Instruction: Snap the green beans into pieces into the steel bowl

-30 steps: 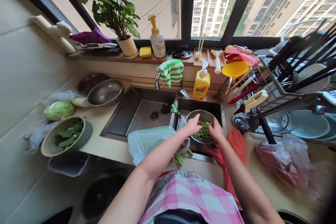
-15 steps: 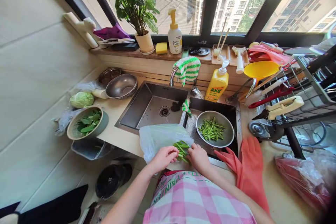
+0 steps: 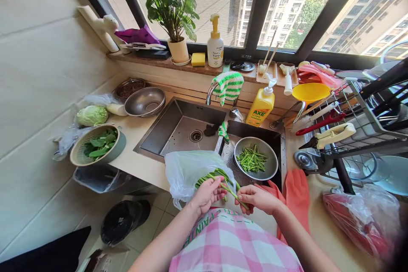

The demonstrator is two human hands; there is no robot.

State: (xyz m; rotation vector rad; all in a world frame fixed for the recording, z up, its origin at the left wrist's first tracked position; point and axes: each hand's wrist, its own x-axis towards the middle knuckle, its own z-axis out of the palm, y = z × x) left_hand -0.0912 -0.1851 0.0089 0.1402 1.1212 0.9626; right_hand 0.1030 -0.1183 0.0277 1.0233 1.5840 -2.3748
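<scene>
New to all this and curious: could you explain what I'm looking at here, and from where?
There's no machine: a person works bare-handed, filmed by a camera worn on the head, looking forward and down. The right hand pinches a green stalk, which runs to the left hand. Along the front edge of the sink, more stalks poke from a plastic bag. A metal bowl of short green pieces sits in the smaller basin, and red gloves lie to the right.

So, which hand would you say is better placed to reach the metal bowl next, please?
Probably the right hand: it is nearer the metal bowl, with no other hand between them, and it pinches one end of the green stem. The left hand is farther away, close to the plastic bag.
</scene>
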